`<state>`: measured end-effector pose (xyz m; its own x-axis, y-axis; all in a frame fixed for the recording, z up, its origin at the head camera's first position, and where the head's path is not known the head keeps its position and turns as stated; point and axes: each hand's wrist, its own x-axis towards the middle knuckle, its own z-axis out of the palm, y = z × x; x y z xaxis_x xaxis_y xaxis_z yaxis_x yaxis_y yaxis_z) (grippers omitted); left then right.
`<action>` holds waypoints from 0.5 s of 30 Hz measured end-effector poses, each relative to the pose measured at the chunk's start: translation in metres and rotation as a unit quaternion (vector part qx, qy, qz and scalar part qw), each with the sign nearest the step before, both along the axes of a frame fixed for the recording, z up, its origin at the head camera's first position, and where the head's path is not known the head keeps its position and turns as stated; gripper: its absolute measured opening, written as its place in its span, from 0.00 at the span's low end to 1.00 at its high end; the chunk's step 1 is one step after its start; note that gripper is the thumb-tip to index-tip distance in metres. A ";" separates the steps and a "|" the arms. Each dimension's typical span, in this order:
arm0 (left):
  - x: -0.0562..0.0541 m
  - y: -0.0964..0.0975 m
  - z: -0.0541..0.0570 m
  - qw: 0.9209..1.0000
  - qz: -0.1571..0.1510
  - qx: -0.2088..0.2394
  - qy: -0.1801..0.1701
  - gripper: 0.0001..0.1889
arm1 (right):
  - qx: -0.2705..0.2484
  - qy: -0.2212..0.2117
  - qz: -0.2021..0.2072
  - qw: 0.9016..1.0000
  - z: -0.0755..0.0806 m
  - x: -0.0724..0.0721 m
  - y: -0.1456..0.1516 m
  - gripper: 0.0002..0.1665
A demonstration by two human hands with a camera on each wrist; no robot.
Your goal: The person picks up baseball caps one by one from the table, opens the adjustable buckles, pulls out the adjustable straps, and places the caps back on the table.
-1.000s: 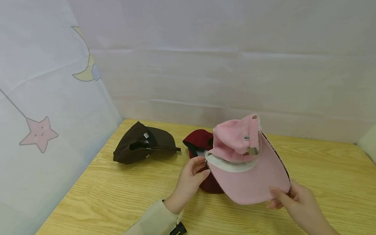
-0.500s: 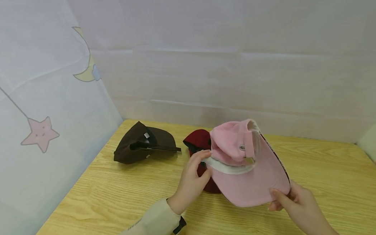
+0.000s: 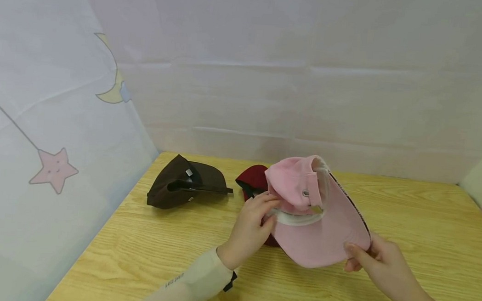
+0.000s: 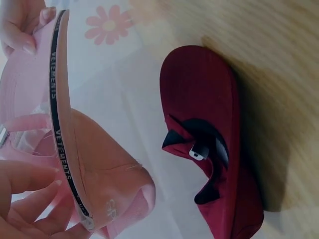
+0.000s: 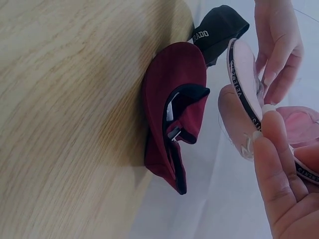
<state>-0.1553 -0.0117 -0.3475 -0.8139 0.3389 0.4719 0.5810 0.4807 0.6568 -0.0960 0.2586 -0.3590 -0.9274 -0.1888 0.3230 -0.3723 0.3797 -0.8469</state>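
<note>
A pink baseball cap (image 3: 316,242) is held up over the table, its underside of the brim facing me and its strap opening toward the back. My right hand (image 3: 389,265) pinches the brim's front edge between thumb and fingers. At the cap's left side, where brim meets crown, my left hand (image 3: 249,229) grips with thumb and curled fingers. Black trim with white lettering runs along the brim edge in the left wrist view. Behind the pink cap, partly hidden in the head view, lies a dark red cap (image 4: 199,84).
A dark brown cap (image 3: 166,187) lies on its side at the table's back left. Wood-grained table (image 3: 135,254) spreads under everything. Pale printed cloth (image 3: 310,104) hangs behind and at both sides.
The pink cap has tipped and shifted slightly left and down, showing more of its strap opening. My left hand has slid further right onto the cap; my right hand keeps its pinch.
</note>
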 end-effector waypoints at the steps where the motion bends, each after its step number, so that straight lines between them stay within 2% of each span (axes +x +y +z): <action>1: -0.001 0.000 0.000 1.000 0.000 -0.014 0.009 0.15 | -0.001 0.005 0.005 1.000 0.000 0.000 0.000 0.07; 7: -0.005 0.002 0.004 0.994 0.001 -0.097 0.057 0.12 | -0.004 0.022 0.018 1.000 -0.001 0.000 -0.003 0.09; 10: -0.007 0.004 0.005 0.987 -0.001 -0.135 0.089 0.10 | -0.001 0.020 0.018 1.000 -0.002 0.000 -0.003 0.09; 15: -0.008 0.008 0.004 0.975 -0.023 -0.175 0.133 0.08 | -0.004 0.015 0.022 1.000 -0.003 0.000 -0.004 0.09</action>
<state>-0.1633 -0.0037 -0.3433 -0.6588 0.5507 0.5125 0.7346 0.6179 0.2803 -0.0959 0.2546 -0.3620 -0.9081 -0.2274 0.3515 -0.4135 0.3556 -0.8382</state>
